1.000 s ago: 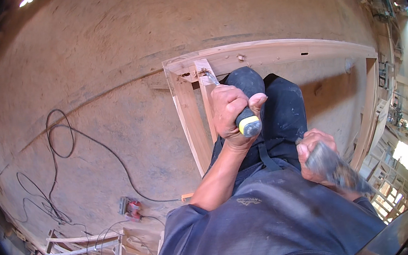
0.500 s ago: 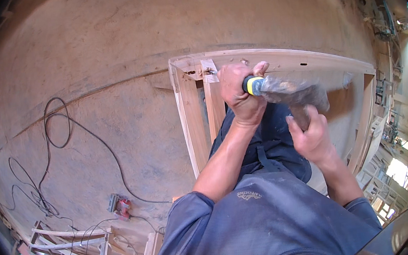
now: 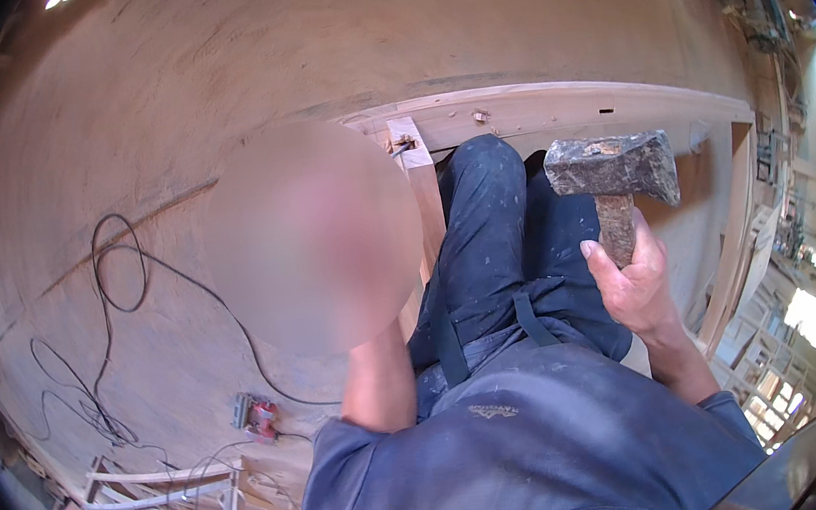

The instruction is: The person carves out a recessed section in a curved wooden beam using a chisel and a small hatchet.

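Note:
My right hand (image 3: 632, 275) is wrapped around the short wooden handle of an axe (image 3: 609, 166). Its thick, worn metal head is up over my right leg, blunt end to the left and flared end to the right. A round smear hides my left hand (image 3: 350, 231), off to the left of my knees; neither its fingers nor anything in them can be made out. Between my hands lies a wooden frame, with a pale rail (image 3: 552, 106) along its far side. A wooden piece (image 3: 406, 144) meets that rail, and a dark hole with wood chips shows at its end.
A black cable (image 3: 216, 292) loops over the dusty floor at left. Near its end sits a red and grey power tool (image 3: 257, 415). Slatted wooden frames (image 3: 169, 499) stand at lower left, and more woodwork (image 3: 757, 356) lines the right side.
My left hand has swung left, away from the frame joint, where it held a tool with a black-and-yellow handle end. The axe, a moving blur before, is now sharp and slightly farther right.

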A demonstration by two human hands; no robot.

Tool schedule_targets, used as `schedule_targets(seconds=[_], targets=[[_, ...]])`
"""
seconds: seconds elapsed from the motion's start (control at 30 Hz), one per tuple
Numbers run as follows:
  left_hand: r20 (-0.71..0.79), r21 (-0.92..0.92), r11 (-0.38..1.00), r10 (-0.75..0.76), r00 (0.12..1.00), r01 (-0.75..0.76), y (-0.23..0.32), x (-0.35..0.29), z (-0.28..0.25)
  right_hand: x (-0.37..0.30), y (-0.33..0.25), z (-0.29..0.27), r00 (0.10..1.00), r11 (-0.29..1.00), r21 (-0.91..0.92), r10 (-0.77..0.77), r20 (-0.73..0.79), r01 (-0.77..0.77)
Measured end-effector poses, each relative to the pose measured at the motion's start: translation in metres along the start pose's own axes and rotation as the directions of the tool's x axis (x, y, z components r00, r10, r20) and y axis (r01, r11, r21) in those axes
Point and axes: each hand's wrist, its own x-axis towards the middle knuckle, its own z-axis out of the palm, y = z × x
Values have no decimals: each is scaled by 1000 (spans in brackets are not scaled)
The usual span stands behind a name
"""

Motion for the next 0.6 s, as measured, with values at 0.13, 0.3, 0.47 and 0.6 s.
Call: schedule_targets(seconds=[0.13,0.3,0.47,0.6], targets=[[15,-903,330,-615,789,275,28,64,-29,-14,33,11,945,933,154,319,65,-326],[7,-896,332,-653,758,294,33,70,-7,-19,43,20,933,919,171,333,137,-354],[21,-875,361,-636,771,322,50,66,21,-18,44,18,943,937,133,307,130,-324],[14,-879,358,-640,768,315,48,58,29,-16,44,15,945,942,114,303,123,-317]])
